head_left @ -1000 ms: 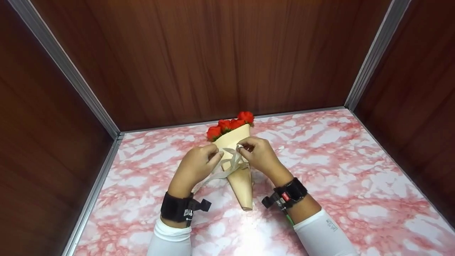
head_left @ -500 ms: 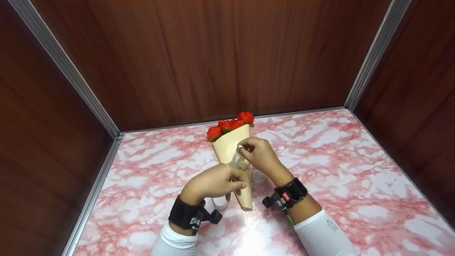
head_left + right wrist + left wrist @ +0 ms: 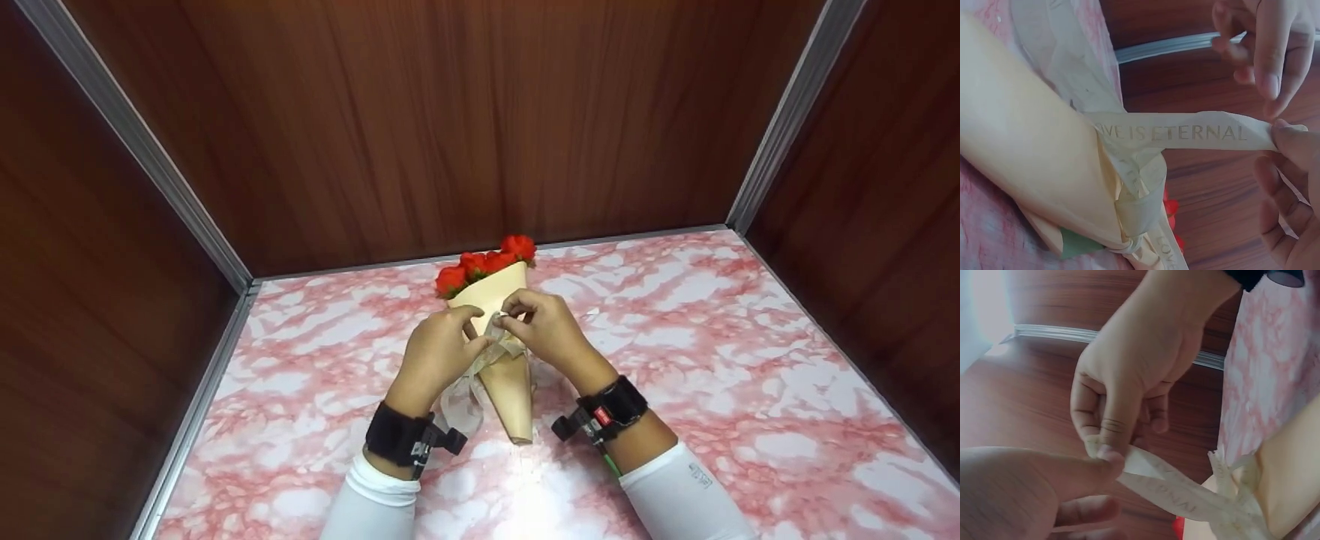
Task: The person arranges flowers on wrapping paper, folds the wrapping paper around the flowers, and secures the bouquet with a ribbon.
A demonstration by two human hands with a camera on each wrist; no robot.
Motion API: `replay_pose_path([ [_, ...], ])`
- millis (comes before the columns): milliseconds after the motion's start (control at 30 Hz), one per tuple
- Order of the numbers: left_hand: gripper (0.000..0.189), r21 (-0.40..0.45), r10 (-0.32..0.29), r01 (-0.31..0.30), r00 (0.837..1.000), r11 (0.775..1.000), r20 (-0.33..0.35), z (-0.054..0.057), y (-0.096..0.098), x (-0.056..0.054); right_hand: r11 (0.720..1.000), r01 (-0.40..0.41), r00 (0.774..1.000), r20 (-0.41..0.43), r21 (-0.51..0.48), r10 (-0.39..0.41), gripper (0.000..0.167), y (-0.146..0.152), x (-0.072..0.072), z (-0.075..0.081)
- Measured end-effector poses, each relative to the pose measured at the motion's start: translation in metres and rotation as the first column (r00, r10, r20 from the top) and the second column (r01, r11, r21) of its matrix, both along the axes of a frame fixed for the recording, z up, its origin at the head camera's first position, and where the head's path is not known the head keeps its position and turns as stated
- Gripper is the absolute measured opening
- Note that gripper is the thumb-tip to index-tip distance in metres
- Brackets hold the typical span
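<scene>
A bouquet of red roses (image 3: 474, 265) in cream wrapping paper (image 3: 508, 390) lies on the table, blooms away from me. Around its middle goes a pale ribbon (image 3: 491, 358), printed "LOVE IS ETERNAL" in the right wrist view. My right hand (image 3: 546, 324) pinches one ribbon length between thumb and fingers and draws it up from the knot (image 3: 1139, 211). Beside it, left of the ribbon, my left hand (image 3: 441, 346) has thumb and index finger apart. Its fingertips come close to the right thumb in the right wrist view; whether they touch the ribbon I cannot tell.
The pink-and-white marbled table (image 3: 697, 360) is bounded by brown wood-grain panels (image 3: 480, 120) with metal edge strips (image 3: 187, 202). Another loose ribbon length (image 3: 459, 405) trails on the table left of the bouquet. A small white scrap (image 3: 592, 311) lies to the right.
My left hand went down and right across the lower wrapping, then came back up beside the right hand. The right hand keeps pinching the ribbon in nearly the same spot.
</scene>
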State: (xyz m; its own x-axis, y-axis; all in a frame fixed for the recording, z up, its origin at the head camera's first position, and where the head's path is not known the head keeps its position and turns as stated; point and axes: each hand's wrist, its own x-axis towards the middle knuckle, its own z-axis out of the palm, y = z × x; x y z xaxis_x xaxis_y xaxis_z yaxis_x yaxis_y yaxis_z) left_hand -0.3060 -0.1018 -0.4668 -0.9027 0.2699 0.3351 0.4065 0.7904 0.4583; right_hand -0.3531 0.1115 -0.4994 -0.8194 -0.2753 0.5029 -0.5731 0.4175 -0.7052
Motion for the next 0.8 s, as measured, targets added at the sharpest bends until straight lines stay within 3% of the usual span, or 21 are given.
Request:
replay_pose_path([
  [233,0.042,-0.013,-0.006,0.005,0.999,1.0,-0.049,-0.01,0.005,-0.004,0.998,-0.044,0.999,0.002,-0.035,0.044,0.011,-0.001,0.001,0.001],
  [567,0.015,-0.024,-0.035,0.031,0.988,0.999,-0.15,-0.018,0.007,-0.008,0.988,-0.119,0.993,0.007,-0.102,0.12,0.01,-0.001,0.0,-0.001],
  [800,0.016,0.006,-0.042,0.043,0.99,0.999,-0.137,-0.02,0.006,-0.009,0.986,-0.146,0.988,0.032,-0.085,0.149,0.009,-0.002,0.001,0.0],
])
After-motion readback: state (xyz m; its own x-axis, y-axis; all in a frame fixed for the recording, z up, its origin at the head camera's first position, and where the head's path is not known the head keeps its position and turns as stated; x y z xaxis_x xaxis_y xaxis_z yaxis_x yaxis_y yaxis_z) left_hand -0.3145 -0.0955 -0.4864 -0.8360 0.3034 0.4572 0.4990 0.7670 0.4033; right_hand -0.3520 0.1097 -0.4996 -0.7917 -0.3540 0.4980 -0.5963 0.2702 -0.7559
